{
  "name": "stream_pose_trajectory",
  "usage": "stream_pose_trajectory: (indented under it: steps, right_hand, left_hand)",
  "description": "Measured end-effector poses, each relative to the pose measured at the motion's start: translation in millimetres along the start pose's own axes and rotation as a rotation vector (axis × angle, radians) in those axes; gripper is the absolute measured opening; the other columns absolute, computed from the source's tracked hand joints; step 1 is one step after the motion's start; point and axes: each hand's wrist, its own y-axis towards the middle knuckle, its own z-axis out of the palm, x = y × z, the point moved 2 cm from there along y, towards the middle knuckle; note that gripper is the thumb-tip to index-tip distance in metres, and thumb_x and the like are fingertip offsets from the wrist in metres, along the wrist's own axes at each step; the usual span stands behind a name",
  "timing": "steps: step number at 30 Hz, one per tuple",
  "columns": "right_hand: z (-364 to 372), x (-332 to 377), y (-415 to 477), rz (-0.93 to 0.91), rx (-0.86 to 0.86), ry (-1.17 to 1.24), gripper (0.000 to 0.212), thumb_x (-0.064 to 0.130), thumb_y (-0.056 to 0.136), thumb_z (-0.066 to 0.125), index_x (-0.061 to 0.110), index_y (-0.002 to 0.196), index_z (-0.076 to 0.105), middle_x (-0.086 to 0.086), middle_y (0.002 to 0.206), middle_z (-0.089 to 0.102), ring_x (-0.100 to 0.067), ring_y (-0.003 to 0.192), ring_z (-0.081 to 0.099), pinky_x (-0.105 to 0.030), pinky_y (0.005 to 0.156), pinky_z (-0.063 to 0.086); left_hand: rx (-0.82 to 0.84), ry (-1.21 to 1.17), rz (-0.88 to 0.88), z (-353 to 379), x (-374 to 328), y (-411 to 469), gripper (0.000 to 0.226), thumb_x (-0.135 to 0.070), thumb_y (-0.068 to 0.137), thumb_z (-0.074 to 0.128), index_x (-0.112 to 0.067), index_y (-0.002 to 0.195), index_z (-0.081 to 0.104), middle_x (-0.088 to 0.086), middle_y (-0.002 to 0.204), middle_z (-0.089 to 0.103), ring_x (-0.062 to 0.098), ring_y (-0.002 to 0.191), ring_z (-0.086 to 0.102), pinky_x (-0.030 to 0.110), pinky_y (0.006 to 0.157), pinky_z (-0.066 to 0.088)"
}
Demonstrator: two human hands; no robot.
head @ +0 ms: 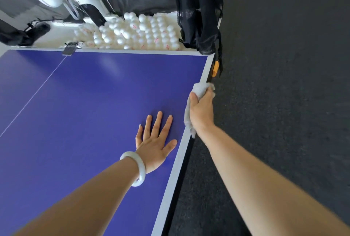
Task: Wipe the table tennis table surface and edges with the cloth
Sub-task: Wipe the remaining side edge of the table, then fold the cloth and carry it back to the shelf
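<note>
Cloth (pixel 201 89) x1 gripped by right hand (pixel 201 111) on table (pixel 85 103) edge.

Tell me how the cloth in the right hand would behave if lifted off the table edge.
Probably floppy: the cloth bunches in the right hand and a loose tail trails past the wrist. Likely light: one hand holds it all. Its surface looks fuzzy, so probably not slippery.
</note>
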Motion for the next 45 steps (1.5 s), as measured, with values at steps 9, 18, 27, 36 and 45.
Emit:
stream_pose_trajectory:
  steps: [9,18,27,36,45]
  right_hand:
    - [-52.1,-25.7,-152.9,0.536,0.350,0.245,0.041,0.035,0.103,0.054,0.014,0.138,0.054,-0.008,0.124,0.064,-0.020,0.109,0.062,-0.034,0.091,0.051]
    - [-124.5,79.9,-223.7,-0.159,0.324,-0.427,0.049,0.032,0.106,0.040,0.043,0.152,0.025,0.012,0.163,0.020,-0.012,0.151,0.014,-0.046,0.124,0.015]
    - [-175.8,169.7,-269.6,-0.394,0.169,-1.002,0.065,0.040,0.106,0.036,0.036,0.160,-0.001,0.011,0.167,-0.011,-0.020,0.155,-0.006,-0.053,0.124,0.006]
    - [-225.3,215.4,-261.5,-0.447,0.228,-1.011,0.061,0.038,0.108,0.033,0.040,0.158,-0.002,0.009,0.168,-0.002,-0.020,0.155,0.002,-0.043,0.124,0.020]
    - [-348.6,215.0,-159.6,0.055,0.103,-0.175,0.060,0.050,0.096,0.058,0.024,0.148,0.045,0.006,0.148,0.050,-0.013,0.134,0.048,-0.039,0.113,0.039]
  left_hand:
    - [0.034,-0.051,-0.086,-6.9,-9.1,0.6,0.064,-0.051,0.104,0.019,-0.041,0.147,-0.027,-0.010,0.159,-0.029,0.024,0.149,-0.023,0.047,0.121,-0.007]
    - [0.515,-1.962,-0.100,-87.8,-130.8,-152.3,0.069,-0.063,0.099,0.033,-0.018,0.149,0.042,0.008,0.152,0.044,0.028,0.141,0.039,0.042,0.112,0.037]
    - [0.378,-2.139,0.070,-172.6,-126.7,-213.8,0.058,-0.051,0.103,0.037,-0.010,0.142,0.048,0.020,0.146,0.048,0.038,0.134,0.047,0.057,0.108,0.040]
    - [0.319,-1.799,0.261,-207.9,-197.4,-207.7,0.038,-0.044,0.098,0.055,-0.016,0.120,0.069,0.010,0.117,0.071,0.028,0.113,0.066,0.050,0.100,0.050]
    - [0.363,-1.882,0.233,-226.5,-283.6,-120.0,0.030,-0.002,0.097,0.054,-0.008,0.127,0.057,0.014,0.116,0.071,0.033,0.106,0.069,0.055,0.086,0.057]
